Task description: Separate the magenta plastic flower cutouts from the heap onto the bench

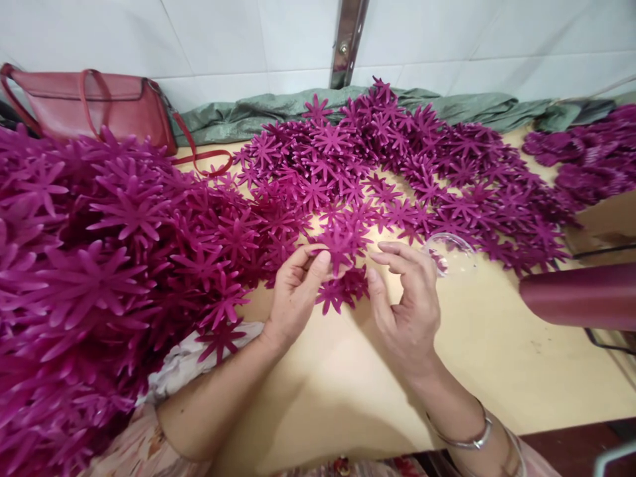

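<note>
**Colours and patterns logged**

The magenta star-shaped flower cut-outs (134, 212) are one flat shade throughout. Pale tan wooden tabletop (497, 358). Red leather handbag (99, 106). Dull green crumpled cloth (258, 109). White wall tiles (223, 33). Maroon cylindrical roll (581, 295). Silver metal bangle (464, 442). Pink floral-print sleeve (134, 447).

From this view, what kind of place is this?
Probably a small workshop for artificial flowers: heaps of identical magenta petal pieces cover the worktable, and the left hand pinches one piece.

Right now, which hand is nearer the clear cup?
Right. The right hand is just left of the clear cup; the left hand is farther left, holding a purple flower.
</note>
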Motion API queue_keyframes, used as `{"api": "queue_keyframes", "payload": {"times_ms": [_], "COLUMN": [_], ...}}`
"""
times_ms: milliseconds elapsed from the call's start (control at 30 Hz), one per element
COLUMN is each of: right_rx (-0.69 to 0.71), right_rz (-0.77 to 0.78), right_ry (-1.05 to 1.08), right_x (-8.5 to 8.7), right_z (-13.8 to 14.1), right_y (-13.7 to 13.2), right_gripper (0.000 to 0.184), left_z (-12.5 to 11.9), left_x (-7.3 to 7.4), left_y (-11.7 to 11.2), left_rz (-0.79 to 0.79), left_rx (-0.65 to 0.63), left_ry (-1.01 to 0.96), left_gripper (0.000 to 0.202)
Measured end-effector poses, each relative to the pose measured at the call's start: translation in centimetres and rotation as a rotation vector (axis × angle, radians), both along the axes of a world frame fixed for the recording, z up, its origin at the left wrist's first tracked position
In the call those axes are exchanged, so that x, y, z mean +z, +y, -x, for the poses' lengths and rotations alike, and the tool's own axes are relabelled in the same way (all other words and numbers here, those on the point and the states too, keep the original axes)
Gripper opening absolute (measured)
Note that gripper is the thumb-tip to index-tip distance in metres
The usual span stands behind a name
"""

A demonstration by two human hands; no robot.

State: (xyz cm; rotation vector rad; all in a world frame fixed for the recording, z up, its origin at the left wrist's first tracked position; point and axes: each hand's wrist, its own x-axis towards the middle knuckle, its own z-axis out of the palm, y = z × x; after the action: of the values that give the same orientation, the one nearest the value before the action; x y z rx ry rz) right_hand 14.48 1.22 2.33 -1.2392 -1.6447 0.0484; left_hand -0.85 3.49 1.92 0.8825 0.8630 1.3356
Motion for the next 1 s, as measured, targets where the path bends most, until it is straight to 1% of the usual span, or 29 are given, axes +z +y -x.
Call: {"api": "queue_keyframes", "payload": {"times_ms": [67, 167, 233, 300, 467, 633, 767, 833, 900, 1000], "right_rx": [-0.004, -0.015, -0.011, 0.009, 0.093, 0.163, 0.159, 0.148, 0.139, 0.095], "right_rz": [-0.025, -0.007, 0.016, 0.039, 0.135, 0.262, 0.340, 0.373, 0.372, 0.285], "right_ry": [-0.023, -0.025, 0.003, 0.035, 0.158, 0.331, 0.453, 0.530, 0.563, 0.513], "right_x": [0.23, 0.24, 0.12, 0.00, 0.04, 0.33, 0.28, 0.19, 0.15, 0.11], "right_z": [0.08, 0.02, -0.11, -0.25, -0.27, -0.16, -0.30, -0.36, -0.36, -0.32], "right_y": [-0.02, 0.01, -0.02, -0.10, -0.25, -0.14, -0.03, 0.01, 0.06, 0.15], "right_gripper": [0.022, 0.014, 0.009, 0.010, 0.010, 0.010, 0.009, 0.008, 0.008, 0.006], "left_z": [-0.06, -0.04, 0.00, 0.01, -0.04, 0.14, 0.14, 0.06, 0.02, 0.17], "left_x": [0.18, 0.19, 0.07, -0.03, 0.02, 0.18, 0.19, 0.18, 0.12, -0.17], "left_y": [-0.35, -0.72, -0.79, -0.74, -0.49, -0.37, -0.25, -0.22, -0.17, 0.06], "left_rz": [0.014, 0.022, 0.021, 0.017, 0.005, -0.023, -0.021, -0.006, -0.006, -0.030], "left_rx": [-0.092, -0.203, -0.238, -0.248, -0.228, -0.222, -0.199, -0.167, -0.114, 0.005], "left_ry": [0.073, 0.110, 0.125, 0.140, 0.100, 0.154, 0.159, 0.153, 0.136, 0.088], "left_gripper": [0.024, 0.027, 0.027, 0.027, 0.028, 0.027, 0.028, 0.028, 0.028, 0.027]}}
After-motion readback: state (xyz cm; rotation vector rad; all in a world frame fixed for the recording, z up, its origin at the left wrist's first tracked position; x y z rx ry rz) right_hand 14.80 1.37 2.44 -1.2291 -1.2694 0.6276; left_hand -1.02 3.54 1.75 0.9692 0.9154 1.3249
